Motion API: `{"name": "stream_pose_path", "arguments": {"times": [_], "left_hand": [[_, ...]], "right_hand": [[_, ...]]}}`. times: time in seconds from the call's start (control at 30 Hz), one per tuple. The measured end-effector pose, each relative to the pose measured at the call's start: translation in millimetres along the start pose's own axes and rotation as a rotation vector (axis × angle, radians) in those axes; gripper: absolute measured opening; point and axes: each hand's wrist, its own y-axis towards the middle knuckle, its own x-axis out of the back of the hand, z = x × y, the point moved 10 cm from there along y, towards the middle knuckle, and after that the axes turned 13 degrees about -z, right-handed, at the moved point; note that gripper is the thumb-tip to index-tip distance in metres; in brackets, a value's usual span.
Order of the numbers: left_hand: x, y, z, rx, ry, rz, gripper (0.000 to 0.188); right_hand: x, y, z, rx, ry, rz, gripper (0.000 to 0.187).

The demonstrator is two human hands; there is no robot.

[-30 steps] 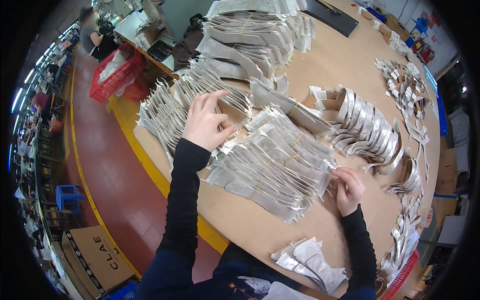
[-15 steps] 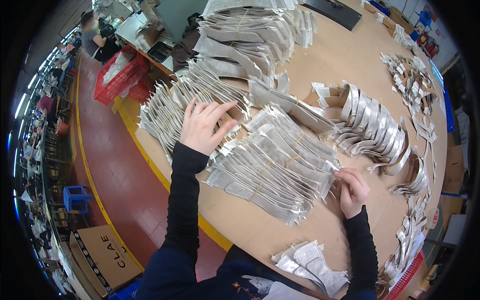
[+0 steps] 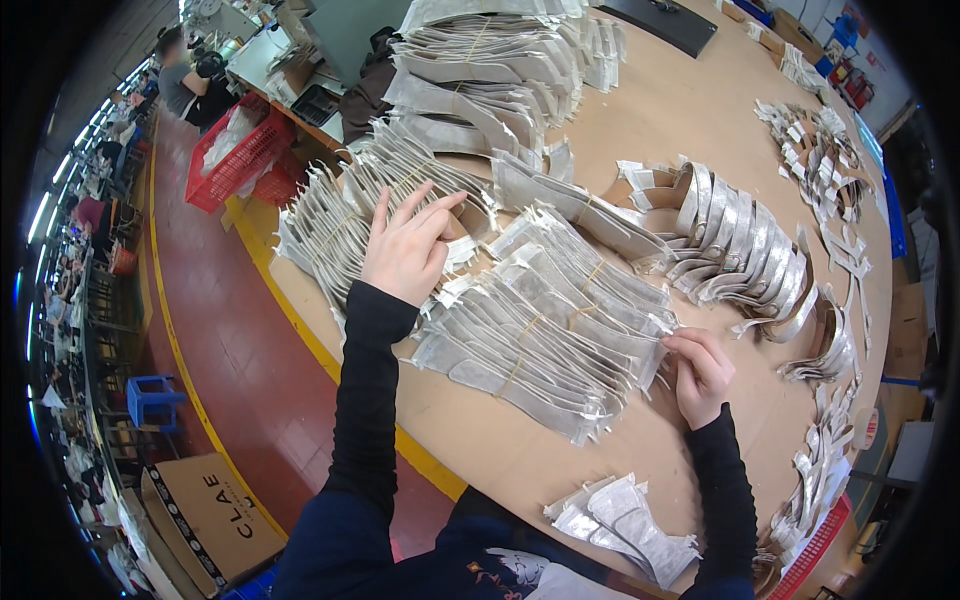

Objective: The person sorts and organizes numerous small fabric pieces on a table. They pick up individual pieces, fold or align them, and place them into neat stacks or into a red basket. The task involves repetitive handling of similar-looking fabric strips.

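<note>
In front of me lie bundles of flat grey cut pieces with pale edges, tied with thin tan bands. My left hand (image 3: 405,255) hovers over the near end of a left-hand bundle (image 3: 330,225), its fingers spread and partly covering the pieces. Beside it, slanting across the middle, is a wider bundle (image 3: 560,325) of the same pieces. At that bundle's right end, my right hand (image 3: 700,370) has thumb and forefinger pinched at the tip of a piece, the other fingers curled in.
Large stacks of grey pieces (image 3: 480,80) stand at the back. Curved silvery pieces (image 3: 740,240) lie right of the middle bundle, with a small loose pile (image 3: 630,525) near the front edge. A dark flat case (image 3: 665,25) is at the far side. A red crate (image 3: 225,160) stands left, beside the table.
My left thumb has drawn in toward the palm, and its fingers have lifted slightly. My right hand has barely moved, still pinching at the bundle's right end. The view has shifted a little.
</note>
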Motion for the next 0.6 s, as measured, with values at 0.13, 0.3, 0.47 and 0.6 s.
{"name": "stream_pose_path", "arguments": {"times": [0.13,0.3,0.47,0.6], "left_hand": [[1,0,4,0.046,-0.048,0.0,0.014],[7,0,8,0.161,-0.095,-0.07,0.035],[-2,0,3,0.093,0.054,0.003,0.039],[-3,-2,3,0.075,0.061,0.006,0.033]], "right_hand": [[0,1,1,0.013,-0.019,-0.005,0.026],[0,2,4,0.043,-0.028,-0.007,0.026],[0,3,4,0.035,-0.03,-0.003,0.027],[0,2,4,0.029,-0.025,0.001,0.028]]}}
